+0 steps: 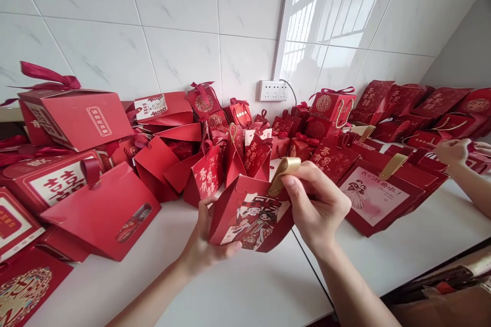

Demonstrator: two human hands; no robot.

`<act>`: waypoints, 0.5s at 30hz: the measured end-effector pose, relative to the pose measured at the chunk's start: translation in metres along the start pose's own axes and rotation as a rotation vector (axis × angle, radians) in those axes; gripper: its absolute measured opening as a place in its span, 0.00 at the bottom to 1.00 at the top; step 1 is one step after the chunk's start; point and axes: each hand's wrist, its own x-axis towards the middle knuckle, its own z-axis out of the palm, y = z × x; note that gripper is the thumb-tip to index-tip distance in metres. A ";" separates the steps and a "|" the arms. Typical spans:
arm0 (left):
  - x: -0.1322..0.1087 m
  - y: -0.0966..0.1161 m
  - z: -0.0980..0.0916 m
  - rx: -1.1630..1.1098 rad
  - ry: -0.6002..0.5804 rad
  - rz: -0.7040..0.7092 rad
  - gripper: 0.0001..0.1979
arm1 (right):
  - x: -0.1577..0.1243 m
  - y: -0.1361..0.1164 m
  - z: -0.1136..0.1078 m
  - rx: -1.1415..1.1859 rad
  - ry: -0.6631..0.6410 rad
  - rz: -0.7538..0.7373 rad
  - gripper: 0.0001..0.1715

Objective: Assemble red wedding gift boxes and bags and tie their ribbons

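A red gift box (245, 219) with a cartoon couple printed on its front is held up, tilted, above the white table. My left hand (209, 237) grips its lower left side, thumb on the front and fingers behind. My right hand (318, 204) pinches a gold ribbon loop (284, 173) at the box's top edge between thumb and forefinger. Just right of my right hand stands another red box (374, 191) with a pink picture panel and a gold ribbon. To the left lies a plain red box (105, 209) with an oval window and a dark red ribbon loop.
Many red gift boxes crowd the white table (238, 291) along the tiled wall. A power strip (273, 91) with a cable is on the wall. At the right edge, another person's hand (454, 153) is among boxes. Cardboard (448, 306) lies below the table's edge at lower right.
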 end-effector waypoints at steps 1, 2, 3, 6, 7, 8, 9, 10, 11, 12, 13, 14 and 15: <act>0.000 0.001 0.000 -0.024 -0.003 -0.011 0.35 | 0.000 0.000 0.000 0.022 -0.026 0.024 0.04; -0.001 0.002 0.000 -0.050 -0.005 -0.025 0.35 | 0.000 0.000 0.000 0.049 -0.058 0.061 0.07; -0.001 0.003 0.000 -0.075 -0.006 -0.040 0.35 | 0.000 0.000 0.000 0.076 -0.085 0.099 0.11; -0.002 0.005 0.001 -0.101 0.019 -0.060 0.35 | 0.001 0.001 0.003 0.075 -0.065 0.119 0.17; -0.003 0.006 0.002 -0.090 0.035 -0.060 0.34 | 0.001 0.002 0.003 0.028 -0.039 0.079 0.15; -0.003 0.006 0.002 -0.075 0.050 -0.059 0.34 | 0.002 0.003 0.004 -0.037 -0.017 0.025 0.11; -0.003 0.007 0.002 -0.059 0.066 -0.057 0.34 | 0.003 0.003 0.005 -0.111 -0.007 -0.030 0.07; -0.003 0.007 0.003 -0.042 0.081 -0.055 0.34 | 0.004 0.003 0.005 -0.180 -0.013 -0.079 0.05; -0.003 0.007 0.003 -0.028 0.093 -0.056 0.33 | 0.005 0.004 0.005 -0.235 -0.026 -0.119 0.04; -0.003 0.007 0.003 -0.018 0.102 -0.057 0.33 | 0.005 0.004 0.005 -0.272 -0.041 -0.144 0.04; -0.003 0.007 0.003 -0.015 0.109 -0.057 0.33 | 0.006 0.004 0.006 -0.290 -0.052 -0.159 0.04; -0.003 0.007 0.003 -0.015 0.114 -0.054 0.33 | 0.006 0.003 0.006 -0.296 -0.060 -0.168 0.04; -0.003 0.007 0.004 -0.021 0.115 -0.050 0.33 | 0.006 0.003 0.006 -0.299 -0.063 -0.171 0.04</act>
